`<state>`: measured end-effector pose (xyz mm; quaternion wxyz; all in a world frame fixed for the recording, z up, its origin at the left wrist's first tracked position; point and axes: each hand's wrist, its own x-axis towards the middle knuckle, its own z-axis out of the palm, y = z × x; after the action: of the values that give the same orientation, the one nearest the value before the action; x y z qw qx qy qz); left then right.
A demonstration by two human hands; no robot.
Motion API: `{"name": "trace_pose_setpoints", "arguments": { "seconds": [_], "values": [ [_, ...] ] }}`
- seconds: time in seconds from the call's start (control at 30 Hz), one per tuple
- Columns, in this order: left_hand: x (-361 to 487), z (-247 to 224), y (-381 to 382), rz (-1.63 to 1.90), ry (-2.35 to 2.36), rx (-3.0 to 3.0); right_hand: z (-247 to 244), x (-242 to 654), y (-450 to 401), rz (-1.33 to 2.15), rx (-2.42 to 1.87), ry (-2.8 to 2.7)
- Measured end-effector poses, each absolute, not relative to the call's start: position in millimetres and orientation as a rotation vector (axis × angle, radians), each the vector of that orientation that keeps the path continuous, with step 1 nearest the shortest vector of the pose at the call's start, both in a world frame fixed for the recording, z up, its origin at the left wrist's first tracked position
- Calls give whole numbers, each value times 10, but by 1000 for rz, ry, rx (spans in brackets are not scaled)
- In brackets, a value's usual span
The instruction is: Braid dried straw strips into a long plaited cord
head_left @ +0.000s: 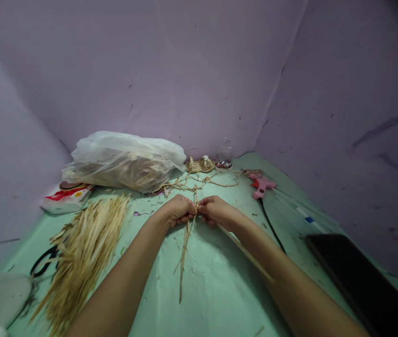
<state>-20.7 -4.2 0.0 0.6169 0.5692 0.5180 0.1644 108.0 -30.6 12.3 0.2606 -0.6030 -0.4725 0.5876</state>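
Note:
Both hands meet at a thin braid of straw-coloured dried fibre [195,193] in the middle of the table. My left hand [180,209] pinches the braid from the left, fingers closed. From the other side my right hand [216,209] pinches it too, its fingertips almost touching the left ones. Below the hands a loose fibre strand [184,267] hangs toward me, and another strip [243,248] runs under my right forearm. The finished part of the braid trails away toward a tangle of cord [220,182] behind. Fingers partly hide the point where the strands cross.
A pile of dried fibre strips [86,252] lies left, partly over black-handled scissors [42,262]. Behind stand a plastic bag [125,161], a woven piece [200,164] and a jar of beads [224,161]. At right are a pink glue gun [260,183] and a dark phone-like slab [353,276].

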Motion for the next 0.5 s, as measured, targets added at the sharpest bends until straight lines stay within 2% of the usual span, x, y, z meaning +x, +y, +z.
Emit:
{"name": "trace_pose_setpoints", "arguments": {
  "seconds": [0.2,0.5],
  "values": [
    [-194,89,-66,326,1325,1387,-4,1149,-248,1334,-1698,-1471],
    [-155,245,-106,236,1650,1705,-75,1149,-238,1540,-1565,-1282]
  ]
}}
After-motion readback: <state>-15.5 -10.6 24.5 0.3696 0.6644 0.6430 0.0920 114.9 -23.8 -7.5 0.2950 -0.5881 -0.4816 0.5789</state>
